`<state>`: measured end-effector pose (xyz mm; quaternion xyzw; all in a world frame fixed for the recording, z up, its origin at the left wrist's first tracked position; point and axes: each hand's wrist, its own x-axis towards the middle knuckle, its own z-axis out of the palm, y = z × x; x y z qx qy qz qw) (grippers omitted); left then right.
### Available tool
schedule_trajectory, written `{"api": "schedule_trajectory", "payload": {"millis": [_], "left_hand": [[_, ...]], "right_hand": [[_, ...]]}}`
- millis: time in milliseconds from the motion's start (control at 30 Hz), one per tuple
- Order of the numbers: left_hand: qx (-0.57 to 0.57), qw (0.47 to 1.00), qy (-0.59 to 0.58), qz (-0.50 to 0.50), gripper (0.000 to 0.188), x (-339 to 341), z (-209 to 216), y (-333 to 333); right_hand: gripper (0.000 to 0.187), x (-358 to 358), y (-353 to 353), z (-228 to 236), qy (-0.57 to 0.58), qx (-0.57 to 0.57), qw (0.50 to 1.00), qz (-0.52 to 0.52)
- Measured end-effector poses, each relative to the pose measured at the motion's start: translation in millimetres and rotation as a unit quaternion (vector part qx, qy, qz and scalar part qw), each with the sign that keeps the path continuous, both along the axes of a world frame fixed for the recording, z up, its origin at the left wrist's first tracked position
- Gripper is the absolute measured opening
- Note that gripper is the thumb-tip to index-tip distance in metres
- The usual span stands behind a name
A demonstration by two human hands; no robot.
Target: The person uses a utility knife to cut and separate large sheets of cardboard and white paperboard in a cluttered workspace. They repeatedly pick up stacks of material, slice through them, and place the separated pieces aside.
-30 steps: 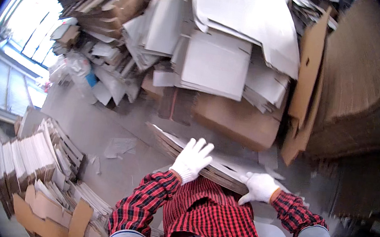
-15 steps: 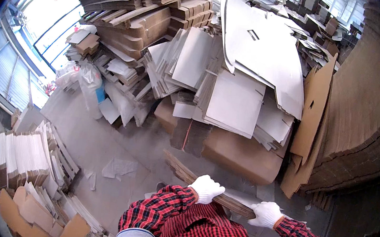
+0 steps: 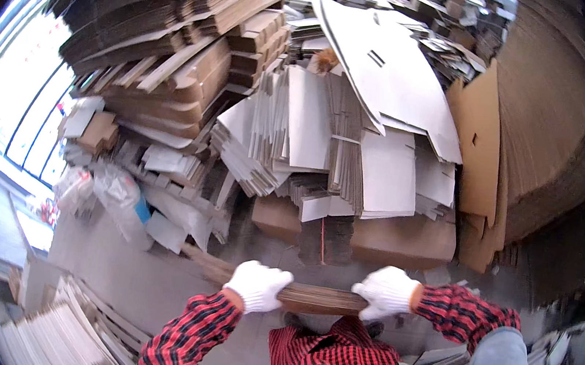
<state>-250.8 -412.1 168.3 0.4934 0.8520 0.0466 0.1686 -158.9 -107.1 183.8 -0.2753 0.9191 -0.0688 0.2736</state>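
Both hands wear white knitted gloves and grip one stack of flat brown cardboard sheets (image 3: 321,299), seen edge-on in front of my body. My left hand (image 3: 257,286) is closed round the stack left of its middle, and part of the stack sticks out past it to the left. My right hand (image 3: 386,293) is closed on the stack's right end. The fingertips under the cardboard are hidden. Ahead of the hands lies a heap of white-faced cardboard sheets (image 3: 386,173) on top of a large brown cardboard bundle (image 3: 403,241).
Tall piles of folded brown cardboard (image 3: 173,78) rise at the left, with plastic bags (image 3: 120,197) below. A high cardboard stack (image 3: 559,121) and a leaning brown sheet (image 3: 478,148) stand at the right. More white sheets (image 3: 50,339) lie at the lower left on the grey floor (image 3: 98,253).
Both hands have moved forward and left with the cardboard stack, which now lies more level. My view has turned, so the heap ahead appears closer.
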Motion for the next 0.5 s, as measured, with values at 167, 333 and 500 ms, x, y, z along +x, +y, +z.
{"api": "schedule_trajectory", "payload": {"millis": [167, 333, 500], "left_hand": [[-0.063, 0.995, 0.048, 0.067, 0.04, -48.7, 13.6, -95.9], [-0.093, 0.98, 0.121, 0.127, 0.044, -120.9, -8.1, -176.2], [-0.13, 0.936, 0.235, 0.226, 0.026, -165.6, -118.2, -290.0]], "right_hand": [[0.044, -72.2, -94.6, -41.5, 0.04, -0.098, 0.994, 0.015], [0.03, -150.8, -198.9, -76.3, 0.077, -0.151, 0.985, -0.036], [0.035, -167.0, -265.5, -98.5, 0.077, -0.192, 0.974, -0.097]]}}
